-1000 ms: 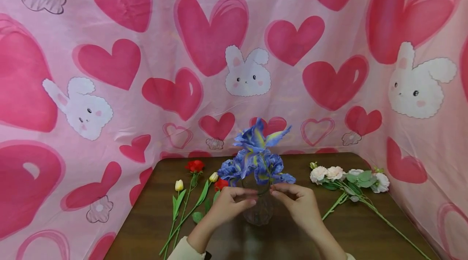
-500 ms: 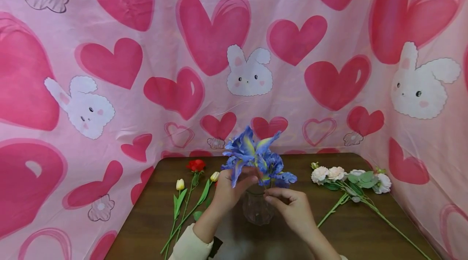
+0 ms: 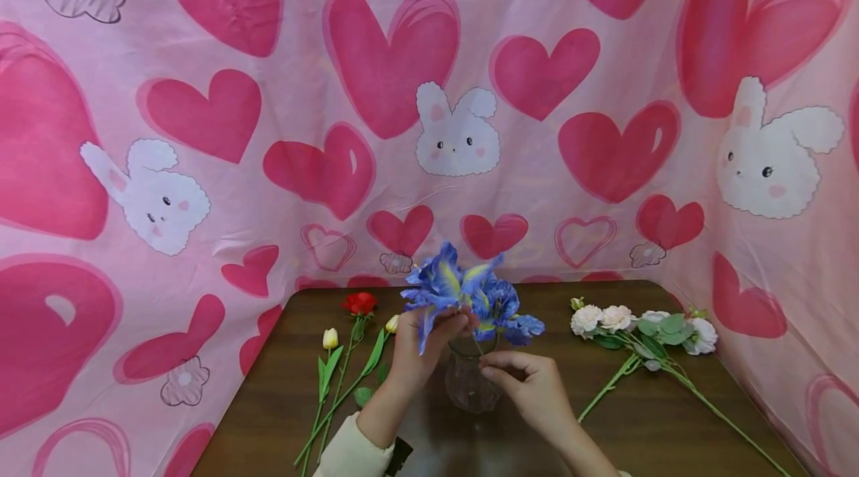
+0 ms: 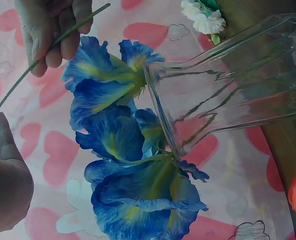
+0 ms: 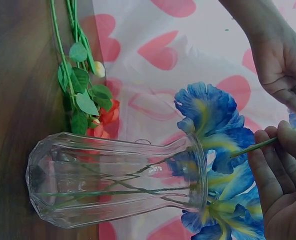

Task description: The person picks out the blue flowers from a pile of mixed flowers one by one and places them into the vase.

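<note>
A clear ribbed glass vase (image 3: pixel 473 387) stands mid-table with blue irises (image 3: pixel 499 305) spilling over its rim; their stems cross inside it. Another blue iris (image 3: pixel 439 283), yellow at its centre, is held over the left side of the rim. My left hand (image 3: pixel 416 354) pinches it just below the bloom. Lower on the same iris, the thumb and fingers of my right hand (image 3: pixel 533 387) pinch the stem (image 4: pixel 16 86). The stem's cut end is outside the vase, as the left wrist view shows. Left fingertips are partly hidden behind petals.
Yellow tulips (image 3: pixel 330 338) and a red rose (image 3: pixel 359 304) lie to the left on the brown table (image 3: pixel 268 387). Pale pink and white flowers (image 3: pixel 617 318) with long stems lie at the right. A pink heart-print cloth (image 3: pixel 302 52) surrounds the table.
The held iris has come lower and shifted left. My left hand has risen from beside the vase rim to the bloom, while my right hand has moved slightly left and down.
</note>
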A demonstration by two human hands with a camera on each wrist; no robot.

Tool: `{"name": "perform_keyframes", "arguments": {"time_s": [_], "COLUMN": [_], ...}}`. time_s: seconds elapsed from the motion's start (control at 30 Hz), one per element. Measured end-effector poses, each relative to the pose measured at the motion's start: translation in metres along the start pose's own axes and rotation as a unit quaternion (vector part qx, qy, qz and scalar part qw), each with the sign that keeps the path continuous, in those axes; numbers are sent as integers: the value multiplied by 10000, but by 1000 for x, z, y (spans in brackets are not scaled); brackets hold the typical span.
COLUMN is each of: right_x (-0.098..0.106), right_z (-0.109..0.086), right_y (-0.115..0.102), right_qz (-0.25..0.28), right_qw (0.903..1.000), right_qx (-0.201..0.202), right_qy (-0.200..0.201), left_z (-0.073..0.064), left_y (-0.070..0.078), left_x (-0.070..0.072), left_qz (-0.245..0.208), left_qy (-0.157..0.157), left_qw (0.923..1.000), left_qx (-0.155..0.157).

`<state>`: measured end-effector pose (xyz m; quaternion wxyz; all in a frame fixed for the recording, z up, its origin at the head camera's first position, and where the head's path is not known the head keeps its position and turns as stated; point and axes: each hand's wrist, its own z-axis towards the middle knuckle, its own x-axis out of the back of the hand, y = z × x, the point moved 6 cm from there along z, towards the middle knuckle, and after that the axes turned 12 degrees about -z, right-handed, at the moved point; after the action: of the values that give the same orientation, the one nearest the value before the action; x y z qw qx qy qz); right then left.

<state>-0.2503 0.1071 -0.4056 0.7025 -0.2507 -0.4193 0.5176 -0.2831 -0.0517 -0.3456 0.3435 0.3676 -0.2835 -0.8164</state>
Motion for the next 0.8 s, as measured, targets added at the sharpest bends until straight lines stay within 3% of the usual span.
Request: {"name": "perform_keyframes", "arguments": {"time_s": [0.23, 0.67, 0.77, 0.8], "right_x": [-2, 8, 9, 8], "right_z": [0, 1, 0, -1], "right_y": [2, 13, 17, 18], "right_qz": [-206, -906, -1111, -1170], "right_qw": [9997, 9934, 9903, 9893], "right_qx": [-101, -597, -737, -768], "right_qy": [-123, -365, -397, -410], "left_z": [-1, 4, 4, 4], "left_y": [2, 23, 24, 25], "left_x": [0, 11, 16, 18], "left_qz": [-198, -172, -213, -14], "left_qy": [16, 79, 306, 415], "left_qw": [9998, 9966, 9945, 9933], "left_qx": [9, -803, -983, -1081]}}
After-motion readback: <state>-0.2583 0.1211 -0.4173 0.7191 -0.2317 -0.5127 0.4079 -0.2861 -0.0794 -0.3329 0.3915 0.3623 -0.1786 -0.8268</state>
